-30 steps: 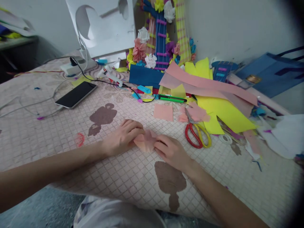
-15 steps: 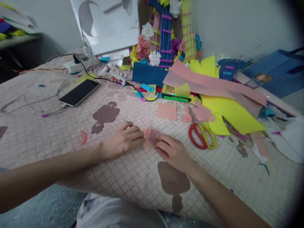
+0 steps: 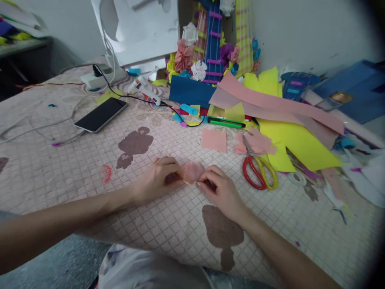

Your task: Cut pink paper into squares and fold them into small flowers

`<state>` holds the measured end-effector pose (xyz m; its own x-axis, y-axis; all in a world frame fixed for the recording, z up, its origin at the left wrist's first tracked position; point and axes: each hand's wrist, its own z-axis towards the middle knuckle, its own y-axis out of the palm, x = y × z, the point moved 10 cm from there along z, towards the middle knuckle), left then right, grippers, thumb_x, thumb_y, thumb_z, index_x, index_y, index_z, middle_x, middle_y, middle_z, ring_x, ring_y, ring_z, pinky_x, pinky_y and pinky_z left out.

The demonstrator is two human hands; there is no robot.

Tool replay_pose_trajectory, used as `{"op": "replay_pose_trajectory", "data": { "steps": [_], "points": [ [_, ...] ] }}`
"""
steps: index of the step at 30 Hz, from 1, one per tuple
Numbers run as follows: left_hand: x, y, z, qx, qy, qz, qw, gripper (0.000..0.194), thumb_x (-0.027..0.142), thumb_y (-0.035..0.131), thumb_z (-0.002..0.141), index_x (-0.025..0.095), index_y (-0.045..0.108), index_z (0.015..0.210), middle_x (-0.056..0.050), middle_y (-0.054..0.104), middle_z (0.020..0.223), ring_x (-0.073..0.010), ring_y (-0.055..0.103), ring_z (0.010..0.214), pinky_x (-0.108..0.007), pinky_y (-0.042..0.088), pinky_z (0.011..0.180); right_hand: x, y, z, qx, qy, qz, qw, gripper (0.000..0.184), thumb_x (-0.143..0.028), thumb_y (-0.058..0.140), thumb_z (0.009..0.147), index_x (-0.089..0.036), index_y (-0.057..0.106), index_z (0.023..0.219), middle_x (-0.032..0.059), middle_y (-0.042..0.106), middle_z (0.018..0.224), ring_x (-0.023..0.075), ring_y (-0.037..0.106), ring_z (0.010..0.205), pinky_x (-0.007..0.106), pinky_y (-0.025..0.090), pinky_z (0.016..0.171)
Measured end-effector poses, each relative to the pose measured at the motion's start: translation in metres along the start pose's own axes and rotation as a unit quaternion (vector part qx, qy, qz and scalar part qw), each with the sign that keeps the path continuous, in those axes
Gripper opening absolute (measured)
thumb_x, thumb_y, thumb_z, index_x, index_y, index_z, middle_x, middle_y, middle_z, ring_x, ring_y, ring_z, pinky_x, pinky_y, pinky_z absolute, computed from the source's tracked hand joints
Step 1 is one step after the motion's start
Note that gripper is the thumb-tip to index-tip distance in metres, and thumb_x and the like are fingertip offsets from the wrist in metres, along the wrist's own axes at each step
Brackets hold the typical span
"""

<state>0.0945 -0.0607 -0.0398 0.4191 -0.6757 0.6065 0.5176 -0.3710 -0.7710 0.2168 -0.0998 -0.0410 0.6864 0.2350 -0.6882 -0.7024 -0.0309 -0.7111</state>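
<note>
Paper [image 3: 193, 171], pink, pinched by left hand [image 3: 159, 179], right hand [image 3: 221, 191]

The person's left hand [image 3: 159, 179] and right hand [image 3: 221, 192] faced each other, fingers [image 3: 208, 175] pinched, both bare forearms [image 3: 76, 214] angled inward.

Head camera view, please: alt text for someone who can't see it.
A left hand and a right hand hold a small pink paper piece between them over a diamond-patterned cloth. Beyond lies a flat pink square, with red-and-yellow-handled scissors to the right and a phone farther left.
</note>
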Motion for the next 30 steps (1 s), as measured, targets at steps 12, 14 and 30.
{"op": "replay_pose_trajectory", "data": {
  "steps": [12, 14, 30],
  "points": [
    [-0.0032, -0.0003, 0.0002, 0.031, -0.021, 0.007, 0.999, 0.01, 0.027, 0.059, 0.083, 0.018, 0.063, 0.081, -0.003, 0.06, 0.084, -0.0174, 0.053, 0.086, -0.033, 0.039, 0.079, -0.0006, -0.0001, 0.0005, 0.012, 0.013, -0.01, 1.0, 0.011, -0.013, 0.054, 0.083, -0.02, 0.051, 0.075, -0.0002, 0.05, 0.08, 0.0126, 0.05, 0.072, 0.026, 0.038, 0.062],
    [-0.004, -0.0002, 0.0005, 0.033, -0.023, 0.009, 0.999, 0.007, 0.024, 0.059, 0.082, 0.017, 0.062, 0.079, -0.002, 0.06, 0.083, -0.0168, 0.053, 0.084, -0.032, 0.04, 0.078, -0.0002, 0.0003, 0.0007, 0.012, 0.015, -0.017, 1.0, 0.011, -0.013, 0.053, 0.082, -0.02, 0.05, 0.074, -0.0003, 0.05, 0.079, 0.0125, 0.05, 0.071, 0.026, 0.037, 0.061],
    [-0.0028, -0.0004, 0.0024, 0.036, -0.031, 0.029, 0.998, 0.009, 0.023, 0.057, 0.082, 0.016, 0.059, 0.076, -0.003, 0.059, 0.081, -0.017, 0.052, 0.082, -0.032, 0.039, 0.075, 0.0006, 0.0002, 0.002, 0.023, 0.016, -0.033, 0.999, 0.014, -0.012, 0.054, 0.081, -0.02, 0.048, 0.071, -0.001, 0.048, 0.075, 0.012, 0.049, 0.068, 0.025, 0.036, 0.06]
  ]
}}
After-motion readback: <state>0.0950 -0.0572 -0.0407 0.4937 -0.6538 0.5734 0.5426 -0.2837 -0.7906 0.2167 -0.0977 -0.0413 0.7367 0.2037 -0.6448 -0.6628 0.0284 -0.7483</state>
